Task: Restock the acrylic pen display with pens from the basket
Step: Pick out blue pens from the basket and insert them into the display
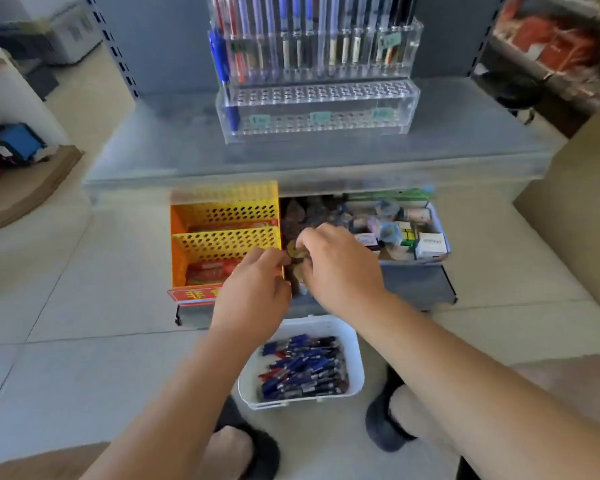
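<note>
Head view, looking down: we stand before a low grey shelf (312,157), and our two bare hands meet over the open tray beneath it. Our left hand (257,289) is curled, fingertips pinched at something small. Our right hand (340,265) is also curled, its fingers closed around a small brownish object (297,252) that we cannot identify (the picture is blurred here). Neither hand has a pen in it.

The white basket (355,351) sits on the floor between our slippered feet, below the hands and well apart from them, heaped with blue and red pens (305,367). The clear pen display (317,109) stands on the shelf top, well above. Its back rows are filled with upright pens, while its two front tiers of holes look nearly empty, with one blue pen (222,71) at the left end.

To do this step well, we judge that the hands should first let go of whatever they have, then reach down to the basket. Picking pens one at a time, tip downward, should make the small front holes easier to find. A yellow perforated bin (226,216) sits just left of our hands.
</note>
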`<state>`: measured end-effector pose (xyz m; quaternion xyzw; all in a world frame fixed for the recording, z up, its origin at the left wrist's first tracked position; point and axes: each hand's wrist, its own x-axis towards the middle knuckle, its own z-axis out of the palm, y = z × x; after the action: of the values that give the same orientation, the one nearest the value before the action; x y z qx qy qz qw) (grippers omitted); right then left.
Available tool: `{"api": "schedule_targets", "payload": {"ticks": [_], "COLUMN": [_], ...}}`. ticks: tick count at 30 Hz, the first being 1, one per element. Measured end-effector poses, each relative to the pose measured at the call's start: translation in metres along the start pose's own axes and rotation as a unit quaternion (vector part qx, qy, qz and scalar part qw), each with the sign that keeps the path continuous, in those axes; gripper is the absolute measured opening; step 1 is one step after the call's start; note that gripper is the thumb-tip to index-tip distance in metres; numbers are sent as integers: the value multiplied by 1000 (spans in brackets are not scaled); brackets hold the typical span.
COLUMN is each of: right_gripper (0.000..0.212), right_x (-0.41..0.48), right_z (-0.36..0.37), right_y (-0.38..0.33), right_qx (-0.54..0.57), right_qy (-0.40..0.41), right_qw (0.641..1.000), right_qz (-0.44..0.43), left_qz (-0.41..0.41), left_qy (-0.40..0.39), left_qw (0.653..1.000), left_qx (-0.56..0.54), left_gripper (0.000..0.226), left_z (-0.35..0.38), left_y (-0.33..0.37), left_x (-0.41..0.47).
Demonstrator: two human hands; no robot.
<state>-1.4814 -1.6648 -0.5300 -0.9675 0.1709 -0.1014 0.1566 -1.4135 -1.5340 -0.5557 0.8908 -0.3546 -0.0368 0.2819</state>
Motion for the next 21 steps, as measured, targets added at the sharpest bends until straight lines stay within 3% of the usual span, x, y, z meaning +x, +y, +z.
{"api": "schedule_targets", "payload": {"ticks": [5,12,21], "right_gripper": [20,20,30], "right_x": [-37,-63,-86], "right_z": [63,143,221], "right_y": [20,41,83], "right_qx": [28,8,25], "right_qy": [-95,-183,-321], "right_qw": [995,983,944], "right_qz": [24,12,70], "left_qz": [-48,-77,-141], "left_qy": [-93,-153,-260], "left_qw": [994,984,951], "left_qx": [13,48,92], "left_gripper": [35,37,40], "left_z": [57,122,176], "left_y": [-30,-72,-117], "left_x": [-33,-55,-69]}}
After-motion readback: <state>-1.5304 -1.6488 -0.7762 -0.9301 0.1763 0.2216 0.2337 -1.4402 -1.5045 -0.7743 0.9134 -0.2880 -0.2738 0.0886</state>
